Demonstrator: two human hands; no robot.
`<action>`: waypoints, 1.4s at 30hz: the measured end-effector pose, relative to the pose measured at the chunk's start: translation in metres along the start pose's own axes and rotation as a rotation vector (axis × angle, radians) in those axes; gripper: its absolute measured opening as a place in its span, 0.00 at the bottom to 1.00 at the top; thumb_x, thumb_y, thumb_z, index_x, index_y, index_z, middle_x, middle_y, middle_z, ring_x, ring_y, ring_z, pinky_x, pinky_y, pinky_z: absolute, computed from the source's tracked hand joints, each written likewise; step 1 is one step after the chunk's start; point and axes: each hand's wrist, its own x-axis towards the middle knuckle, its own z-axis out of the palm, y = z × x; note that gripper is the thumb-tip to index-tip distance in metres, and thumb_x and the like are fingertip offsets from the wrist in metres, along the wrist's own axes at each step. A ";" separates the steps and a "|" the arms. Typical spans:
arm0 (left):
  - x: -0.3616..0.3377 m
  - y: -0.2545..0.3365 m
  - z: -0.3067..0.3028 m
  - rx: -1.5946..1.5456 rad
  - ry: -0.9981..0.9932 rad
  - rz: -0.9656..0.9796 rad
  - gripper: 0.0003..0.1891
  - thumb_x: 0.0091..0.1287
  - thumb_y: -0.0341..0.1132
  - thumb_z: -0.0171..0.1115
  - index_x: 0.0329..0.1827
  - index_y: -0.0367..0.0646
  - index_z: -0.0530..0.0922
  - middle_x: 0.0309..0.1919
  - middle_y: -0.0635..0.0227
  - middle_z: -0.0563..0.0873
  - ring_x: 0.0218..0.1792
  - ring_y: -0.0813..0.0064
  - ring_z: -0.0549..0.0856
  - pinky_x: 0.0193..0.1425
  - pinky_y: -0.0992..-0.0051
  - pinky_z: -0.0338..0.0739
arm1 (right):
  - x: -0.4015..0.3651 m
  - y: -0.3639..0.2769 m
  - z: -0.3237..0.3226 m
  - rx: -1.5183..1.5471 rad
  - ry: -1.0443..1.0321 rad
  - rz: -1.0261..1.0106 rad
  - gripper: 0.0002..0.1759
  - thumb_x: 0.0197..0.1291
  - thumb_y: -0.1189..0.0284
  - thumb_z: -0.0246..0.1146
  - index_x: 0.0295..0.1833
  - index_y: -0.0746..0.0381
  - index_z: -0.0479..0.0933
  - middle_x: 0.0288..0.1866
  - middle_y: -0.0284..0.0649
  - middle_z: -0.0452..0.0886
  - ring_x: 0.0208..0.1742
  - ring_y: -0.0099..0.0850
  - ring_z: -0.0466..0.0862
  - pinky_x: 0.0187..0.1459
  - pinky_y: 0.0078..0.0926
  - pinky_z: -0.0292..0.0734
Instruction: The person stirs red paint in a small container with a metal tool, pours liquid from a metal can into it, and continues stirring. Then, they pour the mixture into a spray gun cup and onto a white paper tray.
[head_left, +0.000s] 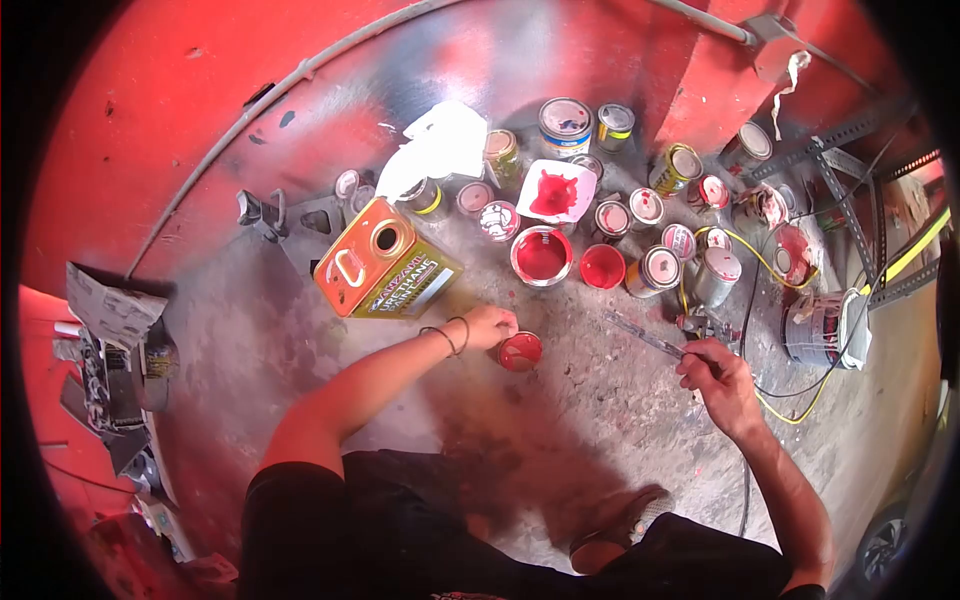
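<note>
My left hand (487, 328) pinches the rim of a paint-can lid (520, 351), round and coated red on the side facing up. In my right hand (715, 375) is a thin, flat grey stick (643, 332), its free end pointing up and left. Just beyond the lid stands an open paint can (542, 257) with red paint inside. Beside it is a smaller container of red paint (602, 267). A square urethane paint thinner tin (388, 262), orange on top with an open spout, stands beyond my left forearm.
Several cans stand along the wall, among them a blue-banded can (566, 125). A white tray with red paint (557, 190) lies among them. A bucket (825, 330), yellow hose (800, 412) and metal rack (845, 205) are at right; scraps (115, 310) lie left.
</note>
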 end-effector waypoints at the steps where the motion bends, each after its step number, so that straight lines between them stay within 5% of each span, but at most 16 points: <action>1: 0.007 -0.001 0.003 0.177 0.040 0.064 0.08 0.81 0.37 0.66 0.57 0.48 0.88 0.51 0.62 0.96 0.47 0.62 0.95 0.55 0.58 0.89 | 0.000 -0.002 -0.001 -0.008 0.038 -0.036 0.12 0.85 0.74 0.67 0.63 0.70 0.85 0.48 0.41 0.92 0.45 0.28 0.93 0.50 0.29 0.91; 2: 0.010 0.005 0.006 0.318 0.146 -0.042 0.12 0.77 0.38 0.68 0.59 0.49 0.88 0.49 0.56 0.95 0.45 0.54 0.95 0.56 0.57 0.89 | -0.002 -0.014 0.001 -0.019 0.083 -0.046 0.11 0.84 0.75 0.68 0.63 0.69 0.87 0.47 0.38 0.92 0.45 0.26 0.92 0.50 0.28 0.90; 5: 0.005 0.027 0.017 0.091 0.597 -0.090 0.25 0.73 0.43 0.78 0.70 0.50 0.84 0.57 0.56 0.93 0.53 0.55 0.94 0.61 0.57 0.88 | -0.002 -0.022 0.000 -0.051 0.144 -0.126 0.10 0.83 0.75 0.70 0.61 0.68 0.89 0.47 0.36 0.92 0.45 0.24 0.91 0.50 0.27 0.88; 8: 0.012 0.046 0.033 -0.182 0.900 0.132 0.47 0.61 0.47 0.90 0.82 0.45 0.74 0.69 0.53 0.87 0.67 0.54 0.89 0.73 0.56 0.84 | -0.004 -0.028 0.000 -0.067 0.194 -0.095 0.10 0.81 0.74 0.73 0.60 0.67 0.90 0.48 0.36 0.93 0.45 0.24 0.90 0.51 0.26 0.86; 11: 0.024 0.078 0.030 -0.237 0.866 0.190 0.62 0.51 0.49 0.98 0.85 0.38 0.67 0.76 0.52 0.80 0.76 0.53 0.81 0.81 0.53 0.77 | -0.007 -0.028 0.005 -0.147 0.239 -0.177 0.10 0.79 0.74 0.76 0.59 0.67 0.91 0.48 0.38 0.94 0.47 0.25 0.90 0.53 0.27 0.86; 17: 0.060 0.100 0.039 -0.483 0.963 0.123 0.62 0.48 0.47 1.00 0.83 0.40 0.67 0.75 0.55 0.83 0.76 0.58 0.83 0.82 0.57 0.78 | -0.008 -0.044 0.006 -0.161 0.219 -0.130 0.11 0.77 0.73 0.78 0.58 0.66 0.91 0.50 0.41 0.95 0.50 0.28 0.92 0.55 0.30 0.87; 26: 0.022 0.089 0.008 -0.282 0.884 0.251 0.58 0.47 0.44 0.99 0.81 0.42 0.71 0.72 0.56 0.85 0.73 0.56 0.86 0.80 0.56 0.81 | 0.001 -0.079 0.024 -0.413 0.080 -0.512 0.11 0.72 0.77 0.79 0.57 0.62 0.92 0.52 0.46 0.94 0.53 0.43 0.95 0.56 0.36 0.90; 30: -0.011 0.093 -0.007 0.056 0.928 0.583 0.61 0.46 0.43 0.99 0.84 0.43 0.71 0.73 0.54 0.84 0.73 0.53 0.87 0.80 0.55 0.82 | 0.011 -0.101 0.040 -0.449 0.065 -0.685 0.14 0.71 0.77 0.79 0.60 0.60 0.91 0.53 0.46 0.93 0.53 0.45 0.95 0.54 0.39 0.91; 37: -0.071 0.138 -0.002 0.085 0.674 0.693 0.54 0.48 0.44 0.99 0.79 0.42 0.76 0.69 0.56 0.88 0.69 0.52 0.90 0.73 0.54 0.86 | 0.027 -0.114 0.069 -0.727 0.017 -1.017 0.22 0.64 0.74 0.80 0.64 0.55 0.89 0.55 0.39 0.92 0.50 0.44 0.93 0.52 0.41 0.91; 38: -0.072 0.147 0.001 0.108 0.668 0.788 0.52 0.49 0.48 0.97 0.76 0.43 0.76 0.64 0.55 0.90 0.64 0.46 0.91 0.69 0.51 0.86 | 0.029 -0.110 0.069 -0.764 0.004 -1.036 0.19 0.64 0.73 0.78 0.61 0.56 0.89 0.55 0.39 0.92 0.50 0.45 0.93 0.53 0.43 0.91; 42: -0.077 0.171 0.016 0.031 0.582 0.828 0.50 0.48 0.46 0.97 0.75 0.46 0.78 0.62 0.58 0.91 0.63 0.47 0.91 0.69 0.51 0.86 | 0.022 -0.099 0.068 -1.003 -0.072 -0.928 0.10 0.68 0.74 0.72 0.53 0.57 0.87 0.50 0.41 0.90 0.50 0.48 0.93 0.52 0.49 0.90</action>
